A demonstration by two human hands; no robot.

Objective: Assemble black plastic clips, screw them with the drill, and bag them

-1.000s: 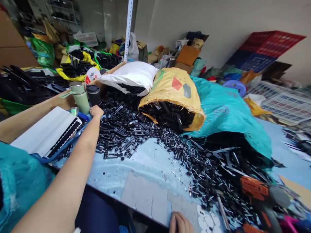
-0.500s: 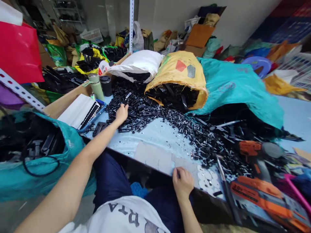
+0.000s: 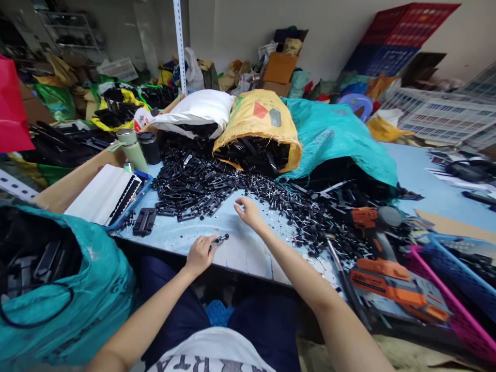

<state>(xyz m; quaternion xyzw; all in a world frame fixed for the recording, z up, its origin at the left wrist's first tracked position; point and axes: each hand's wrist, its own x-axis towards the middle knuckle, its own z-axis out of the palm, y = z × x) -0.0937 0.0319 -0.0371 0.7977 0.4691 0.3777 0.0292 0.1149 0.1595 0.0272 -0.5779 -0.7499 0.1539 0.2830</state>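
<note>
My left hand [image 3: 200, 254] is at the table's front edge, its fingers closed on a small black plastic part [image 3: 221, 239] that sticks out to the right. My right hand [image 3: 248, 212] hovers over the blue tabletop between two heaps, fingertips a little apart with nothing visible in them. Beyond my left hand spreads a pile of black plastic parts [image 3: 189, 188]. A heap of small screws and black bits [image 3: 294, 212] lies to the right of my right hand.
Behind the piles lie a white sack [image 3: 205, 106], a yellow sack [image 3: 248, 121] and a teal sack [image 3: 341, 137]. An orange cordless drill [image 3: 395, 289] and a hammer [image 3: 344, 279] lie at the right. A blue tray [image 3: 145, 188] stands at the left, near a green flask [image 3: 134, 155].
My left hand has come back from the black pile to the front edge with a black part. My right hand has moved forward and left from the edge. The view has turned right.
</note>
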